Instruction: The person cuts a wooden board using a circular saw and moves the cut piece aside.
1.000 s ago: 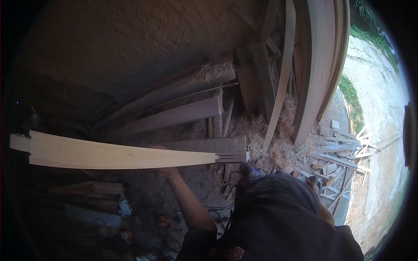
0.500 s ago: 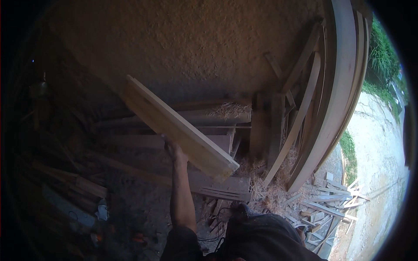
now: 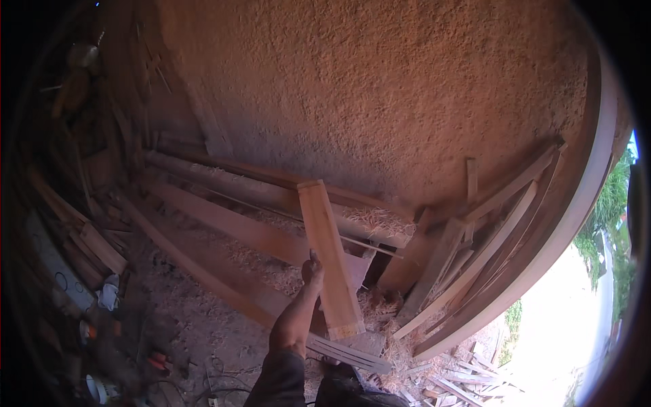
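Observation:
My left hand is closed round the side of a short, flat wooden board, held steeply on end with its top leaning slightly left. Behind and below the board are long, wide planks lying on supports, some strewn with pale shavings. A long beam with slots cut in its lower right end runs diagonally under the held board. My right hand is not in view.
A rough earthen-coloured wall rises behind. Leaning boards and curved beams crowd the right, beside a bright opening with grass. Stacked offcuts fill the left. Cables and orange tools lie on the dusty floor; scrap wood is at lower right.
The board in my left hand has swung from lying level across the view, through a diagonal, to steeply on end. My view has lifted toward the wall. My right arm has dropped out of sight.

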{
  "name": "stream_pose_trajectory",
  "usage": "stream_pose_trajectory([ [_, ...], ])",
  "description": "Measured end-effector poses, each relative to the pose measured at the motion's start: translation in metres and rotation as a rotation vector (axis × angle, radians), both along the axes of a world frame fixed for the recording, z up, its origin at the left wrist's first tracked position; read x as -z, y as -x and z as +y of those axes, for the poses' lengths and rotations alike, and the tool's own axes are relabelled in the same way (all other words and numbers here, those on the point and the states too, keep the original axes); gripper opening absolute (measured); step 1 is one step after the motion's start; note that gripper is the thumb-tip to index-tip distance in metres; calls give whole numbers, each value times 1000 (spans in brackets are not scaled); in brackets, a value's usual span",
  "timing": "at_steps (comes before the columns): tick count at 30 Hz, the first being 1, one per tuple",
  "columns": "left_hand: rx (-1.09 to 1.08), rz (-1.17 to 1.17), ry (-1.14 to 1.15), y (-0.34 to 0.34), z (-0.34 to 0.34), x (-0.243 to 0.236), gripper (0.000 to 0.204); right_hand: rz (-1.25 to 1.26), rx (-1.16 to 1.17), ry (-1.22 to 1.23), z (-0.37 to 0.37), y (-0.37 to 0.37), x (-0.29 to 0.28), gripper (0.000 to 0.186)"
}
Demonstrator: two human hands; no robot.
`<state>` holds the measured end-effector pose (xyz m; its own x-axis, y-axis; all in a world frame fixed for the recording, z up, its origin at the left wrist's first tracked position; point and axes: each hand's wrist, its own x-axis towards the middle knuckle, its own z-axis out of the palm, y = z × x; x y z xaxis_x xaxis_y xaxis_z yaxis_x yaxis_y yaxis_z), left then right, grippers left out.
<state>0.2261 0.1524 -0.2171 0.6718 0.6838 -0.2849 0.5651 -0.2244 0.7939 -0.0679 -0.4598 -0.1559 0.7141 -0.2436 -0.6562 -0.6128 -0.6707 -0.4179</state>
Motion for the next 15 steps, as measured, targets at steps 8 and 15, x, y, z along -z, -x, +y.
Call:
stream_pose_trajectory([
  [8,13,-46,-294,-3,-28,-6,55,-65,-76,-82,49,-39,-59,41],
  [15,-120,-856,-51,132,-81,-183,38,-114,-189,-231,83,-35,-65,43],
])
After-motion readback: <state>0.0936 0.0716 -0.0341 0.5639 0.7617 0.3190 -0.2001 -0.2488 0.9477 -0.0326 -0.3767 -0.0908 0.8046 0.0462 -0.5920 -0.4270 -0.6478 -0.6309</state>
